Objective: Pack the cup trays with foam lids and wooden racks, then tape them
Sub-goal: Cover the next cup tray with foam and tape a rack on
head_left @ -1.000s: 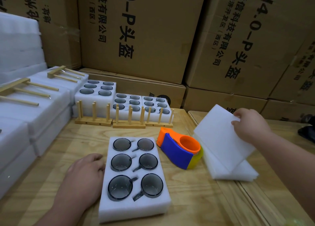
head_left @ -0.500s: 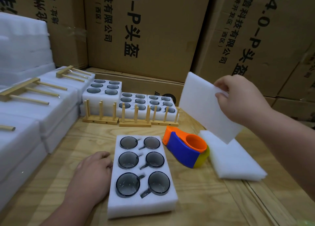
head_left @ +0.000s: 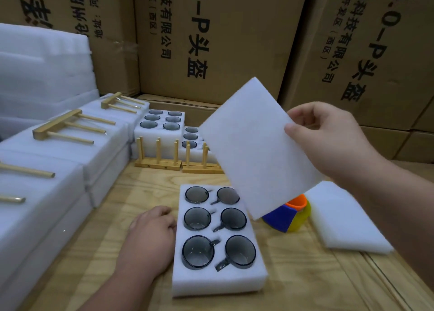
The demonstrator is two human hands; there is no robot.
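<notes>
Cup tray (head_left: 218, 280) is lying flat on the wooden table (head_left: 305, 282), near its front edge, holding six dark glass cups (head_left: 198, 252) in two columns of three, all uncovered. Left hand (head_left: 150, 238) is resting on the table against the tray's left side; fingers are lying loosely curled and close together, tips touching the foam wall, gripping nothing. Right hand (head_left: 328, 144) is holding a foam lid (head_left: 256, 146) up in the air above and behind the tray, tilted so one corner is pointing down over the tray's far right cups. Thumb is pressing on the lid's near face at its right edge; the fingers are curling round behind it, so the pinch is thumb against fingers, with their tips hidden by the sheet. Tape dispenser (head_left: 288, 216), blue, orange and yellow, is sitting just right of the tray, partly hidden by the lid. Lid stack (head_left: 345, 221) is lying on the table right of the dispenser. Two racks (head_left: 158, 162) are standing upright behind the tray, in front of more cup trays (head_left: 162, 122). Packed foam blocks (head_left: 47, 169) are sitting at left with racks lying on top. Cartons (head_left: 223, 40) are filling the background.
</notes>
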